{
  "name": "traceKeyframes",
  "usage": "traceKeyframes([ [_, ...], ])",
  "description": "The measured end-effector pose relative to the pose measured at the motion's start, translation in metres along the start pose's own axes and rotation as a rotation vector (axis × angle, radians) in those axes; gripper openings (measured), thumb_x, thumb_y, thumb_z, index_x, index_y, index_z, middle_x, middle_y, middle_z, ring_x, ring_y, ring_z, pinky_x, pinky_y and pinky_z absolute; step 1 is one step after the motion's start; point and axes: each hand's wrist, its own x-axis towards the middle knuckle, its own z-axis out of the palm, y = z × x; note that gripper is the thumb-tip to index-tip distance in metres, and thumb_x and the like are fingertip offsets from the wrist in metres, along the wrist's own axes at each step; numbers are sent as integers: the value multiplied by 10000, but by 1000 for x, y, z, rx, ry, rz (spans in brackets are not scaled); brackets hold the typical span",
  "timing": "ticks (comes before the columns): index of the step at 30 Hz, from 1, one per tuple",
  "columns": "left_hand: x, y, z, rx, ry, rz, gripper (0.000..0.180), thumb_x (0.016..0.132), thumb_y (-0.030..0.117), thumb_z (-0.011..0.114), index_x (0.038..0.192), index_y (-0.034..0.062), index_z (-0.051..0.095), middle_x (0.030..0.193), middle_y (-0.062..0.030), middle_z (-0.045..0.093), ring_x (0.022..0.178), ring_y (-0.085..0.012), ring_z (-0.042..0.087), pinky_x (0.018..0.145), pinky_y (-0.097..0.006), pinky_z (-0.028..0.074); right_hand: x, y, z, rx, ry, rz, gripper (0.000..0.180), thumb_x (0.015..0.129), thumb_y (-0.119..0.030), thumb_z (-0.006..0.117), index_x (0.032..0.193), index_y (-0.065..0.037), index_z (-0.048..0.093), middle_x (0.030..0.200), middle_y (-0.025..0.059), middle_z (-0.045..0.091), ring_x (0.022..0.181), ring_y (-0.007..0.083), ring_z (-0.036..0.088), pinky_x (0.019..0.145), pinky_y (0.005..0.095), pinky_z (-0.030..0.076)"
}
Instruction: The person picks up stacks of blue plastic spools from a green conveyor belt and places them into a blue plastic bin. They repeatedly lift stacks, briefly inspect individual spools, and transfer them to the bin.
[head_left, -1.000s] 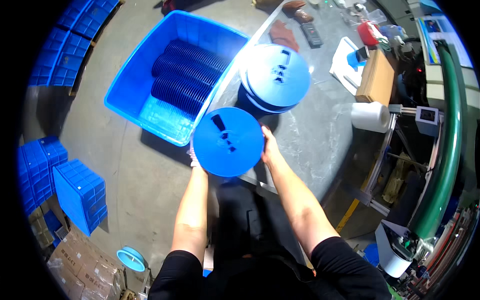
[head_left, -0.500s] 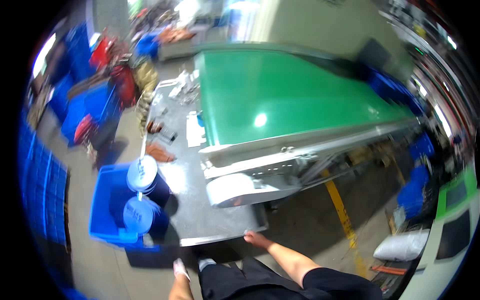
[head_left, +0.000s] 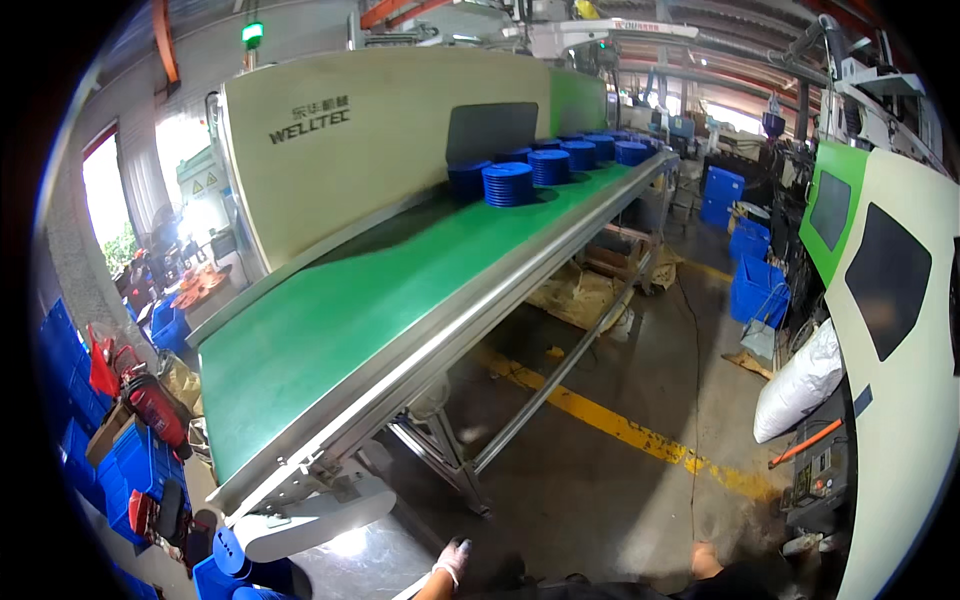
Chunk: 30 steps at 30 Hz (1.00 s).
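Observation:
My left hand point(head_left: 453, 562), in a whitish glove, is low in the picture beside the edge of the grey metal table point(head_left: 385, 552). Its fingers look loosely stretched, and I see nothing held in them. At the lower right, bare skin of my right hand point(head_left: 706, 560) shows above a dark sleeve; its fingers cannot be made out. Ahead slopes a green conveyor belt point(head_left: 340, 330) in a metal frame. Several ribbed, round blue stacks point(head_left: 508, 186) stand toward its far end. More blue round pieces point(head_left: 230, 552) are at the lower left, partly cut off.
A large cream machine point(head_left: 360, 150) runs behind the belt. Another cream and green machine point(head_left: 900, 400) stands at the right, by a white sack point(head_left: 800, 385) and blue bins point(head_left: 757, 290). A red fire extinguisher point(head_left: 158, 412) is left. A yellow line point(head_left: 620, 428) crosses the floor.
My view has swung to the right and up, bringing the blue stacks on the belt into sight. My left hand now appears near the table edge; my right hand has left that edge.

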Motion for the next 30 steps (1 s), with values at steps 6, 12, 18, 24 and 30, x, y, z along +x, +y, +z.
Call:
traceKeyframes([
  [6,71,26,40,8,-146,-117,413,885,277,511,1231,52,500,1151,-133,569,1034,-267,544,861,-347,457,-24,-40,19,-1026,-274,-603,238,908,-261,472,955,-114,653,887,65,611,987,227,536,829,387,442],
  [12,220,151,105,390,-396,-251,511,877,417,490,1276,99,477,1260,-209,519,1186,-354,482,981,-404,383,69,-172,14,194,-360,-709,444,896,-365,544,1195,-38,552,1087,142,624,1016,220,578,867,360,446],
  [18,309,380,166,170,-233,235,514,877,445,506,1201,49,552,1169,-163,576,1085,-291,530,936,-379,396,95,-347,-123,634,-103,-573,337,873,-174,620,1163,-19,548,950,-4,573,842,88,526,792,235,434],
  [24,323,576,181,-224,-563,524,417,931,268,527,1270,33,467,1124,-21,535,1073,-120,461,939,-276,366,141,-389,-191,931,-367,51,231,914,-208,519,1076,-53,575,814,35,559,732,128,538,589,265,428],
  [30,318,669,161,-240,-717,442,473,934,256,504,1331,18,409,1257,-78,500,1184,-173,433,1019,-316,317,325,-468,-248,1115,-322,-133,34,872,-93,541,883,-89,509,697,26,504,514,134,476,392,278,377],
])
